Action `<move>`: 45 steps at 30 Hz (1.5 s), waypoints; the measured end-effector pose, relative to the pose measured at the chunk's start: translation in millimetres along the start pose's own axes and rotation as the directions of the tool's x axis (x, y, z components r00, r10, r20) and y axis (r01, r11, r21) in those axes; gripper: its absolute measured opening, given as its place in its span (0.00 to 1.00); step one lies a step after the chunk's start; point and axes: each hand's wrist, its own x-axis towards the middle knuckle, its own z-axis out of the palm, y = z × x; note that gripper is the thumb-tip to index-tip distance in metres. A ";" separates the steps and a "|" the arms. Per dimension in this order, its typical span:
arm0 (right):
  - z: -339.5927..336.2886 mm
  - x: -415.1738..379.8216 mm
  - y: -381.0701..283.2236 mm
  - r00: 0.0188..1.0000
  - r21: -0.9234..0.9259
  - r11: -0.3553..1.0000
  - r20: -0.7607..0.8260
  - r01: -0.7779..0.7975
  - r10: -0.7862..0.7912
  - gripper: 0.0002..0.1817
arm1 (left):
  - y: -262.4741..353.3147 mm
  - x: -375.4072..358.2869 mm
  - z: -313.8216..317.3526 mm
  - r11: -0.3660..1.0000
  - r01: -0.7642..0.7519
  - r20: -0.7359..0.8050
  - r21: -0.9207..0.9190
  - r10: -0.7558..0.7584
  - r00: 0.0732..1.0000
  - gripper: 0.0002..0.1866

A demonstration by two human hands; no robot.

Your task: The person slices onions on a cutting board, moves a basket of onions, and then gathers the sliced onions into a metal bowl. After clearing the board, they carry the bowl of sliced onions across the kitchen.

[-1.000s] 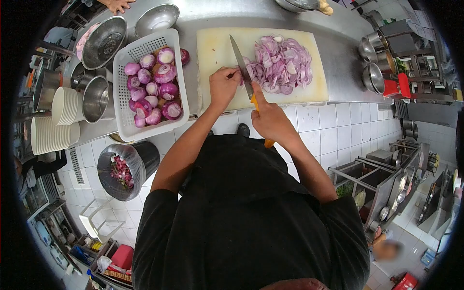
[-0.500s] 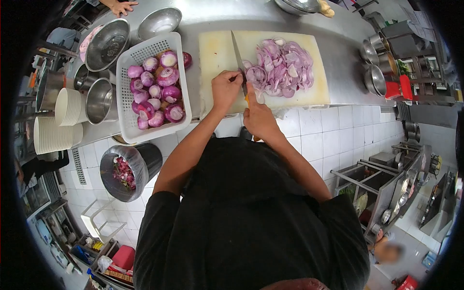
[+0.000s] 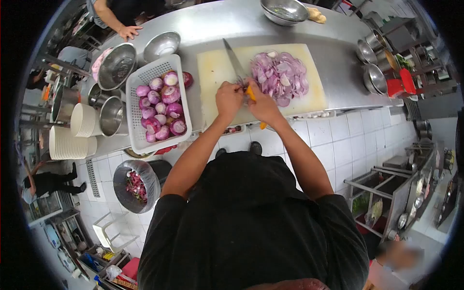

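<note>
Steel desk (image 3: 333, 63) curves across the top of the view, with a pale board (image 3: 215, 72) lying on it at 12 o'clock. Both hands meet on the board's near edge. The left hand (image 3: 228, 98) is curled, fingertips bunched down on a small piece of onion that is mostly hidden under them. The right hand (image 3: 262, 104) is closed around the orange handle of a knife (image 3: 235, 62); the handle's end pokes out below the wrist, and the blade runs up and to the left across the board toward 11 o'clock, right beside the left fingertips. Whether the edge is touching the board cannot be made out.

At 1 o'clock from the hands, a heap of purple slices (image 3: 280, 72) covers the right part of the board, close to the knife but apart from it.

At 9 o'clock from the hands, a white basket (image 3: 137, 137) sits on the desk just beside the board, full of peeled onions (image 3: 162, 108). Beyond it, toward 10 o'clock, stand steel bowls (image 3: 116, 65) and stacks of white dishes (image 3: 65, 140). At 7 o'clock, on the tiled floor below the desk, a bin (image 3: 140, 181) lined with a bag holds purple peelings. More steel bowls cluster at 2 o'clock on the desk's far right. Another person's hand (image 3: 129, 32) rests on the desk at 11 o'clock
</note>
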 end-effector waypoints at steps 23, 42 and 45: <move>-2.4 -30.8 2.3 0.996 0.105 0.991 -0.034 -0.079 0.083 0.40 | -71.1 119.4 -77.5 0.052 -0.613 0.600 0.788 -0.290 0.746 0.15; -27.2 -16.8 -13.7 0.995 0.065 0.997 -0.094 -0.040 0.046 0.23 | -21.8 61.9 -63.9 0.936 -0.325 0.603 0.136 0.183 0.777 0.44; -32.3 -18.0 -29.7 0.996 0.051 0.996 -0.048 -0.070 0.073 0.23 | -24.9 47.6 -70.3 0.980 -0.191 0.474 0.058 0.141 0.869 0.43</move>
